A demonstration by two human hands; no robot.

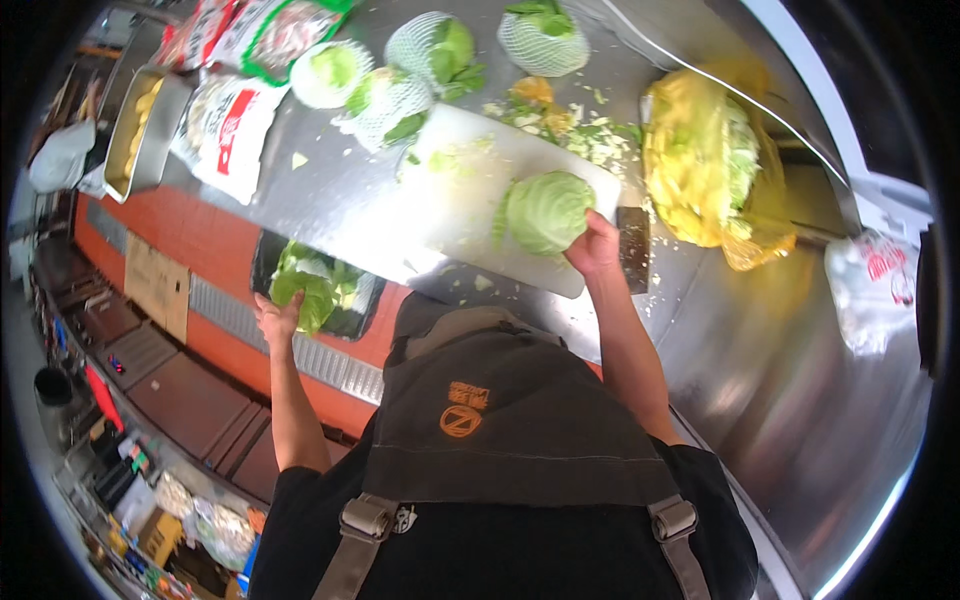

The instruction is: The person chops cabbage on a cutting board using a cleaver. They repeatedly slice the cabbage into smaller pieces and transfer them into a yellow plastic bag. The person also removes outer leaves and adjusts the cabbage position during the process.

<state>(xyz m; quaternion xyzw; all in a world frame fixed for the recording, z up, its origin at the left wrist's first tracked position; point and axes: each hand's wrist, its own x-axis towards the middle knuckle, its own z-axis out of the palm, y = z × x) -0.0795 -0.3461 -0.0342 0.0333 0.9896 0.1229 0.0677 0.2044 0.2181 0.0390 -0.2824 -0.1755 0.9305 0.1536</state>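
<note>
On the right part of a white cutting board (457,225), my right hand (598,244) grips a pale green cabbage (550,210) by its near right side. Off the counter's near edge at the left, my left hand (279,319) holds a loose green cabbage leaf (306,298). That leaf is over a dark bin (358,324) on the floor, which has more leaves and some white netting in it. Several cabbages in white foam nets, one of them a netted cabbage (544,45), stand along the far side of the counter.
Cabbage scraps (600,142) lie beyond the board. A dark block, perhaps a cleaver blade (634,251), lies at the board's right end. A yellow plastic bag (686,165) with cabbage is at the right. Packaged food bags (232,135) and a metal tray (157,124) occupy the left.
</note>
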